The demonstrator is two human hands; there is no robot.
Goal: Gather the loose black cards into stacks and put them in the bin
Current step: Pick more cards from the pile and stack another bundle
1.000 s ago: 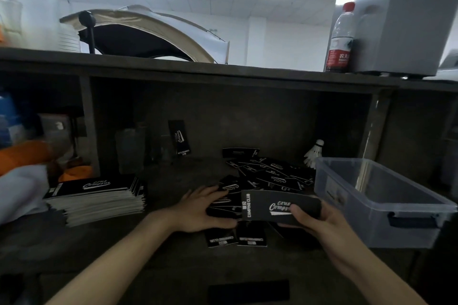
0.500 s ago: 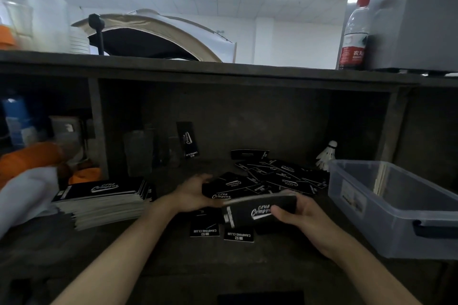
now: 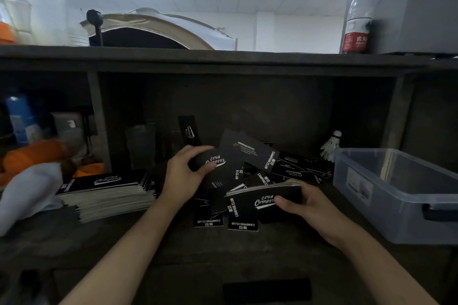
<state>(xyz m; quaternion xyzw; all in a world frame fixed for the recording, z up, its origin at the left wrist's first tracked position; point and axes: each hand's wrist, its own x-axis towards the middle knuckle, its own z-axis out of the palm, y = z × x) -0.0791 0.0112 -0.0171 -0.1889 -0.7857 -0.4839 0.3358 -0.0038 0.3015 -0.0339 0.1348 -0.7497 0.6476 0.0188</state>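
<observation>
Nearest the camera, well left of the clear plastic bin [image 3: 396, 218], a dark flat slab [image 3: 267, 290] is seen at the lower edge, too blurred to be identified. Both forearms are cut off by the frame. Just left of the bin, a gathered stack of black cards [image 3: 247, 202] is gripped by the right hand [image 3: 309, 208], with the thumb curled over its top face; the fingers underneath are hidden. Two flat cards [image 3: 208, 221] are partly covered by that stack. Farther left of the bin, several cards [image 3: 215, 163] are clutched by the left hand [image 3: 183, 176], thumb on top and fingertips curled over the far edge; one card is tilted up above them. The loose black cards [image 3: 297, 168] are heaped beside the bin's far left corner, overlapping so that no count can be made. A tall neat stack [image 3: 106, 190] is set well left of the bin. A shuttlecock [image 3: 330, 146] is stood just behind the bin's far left corner. The bin's right end is cut off. Above the bin, a red-labelled bottle [image 3: 357, 17] is placed on the shelf top.
</observation>
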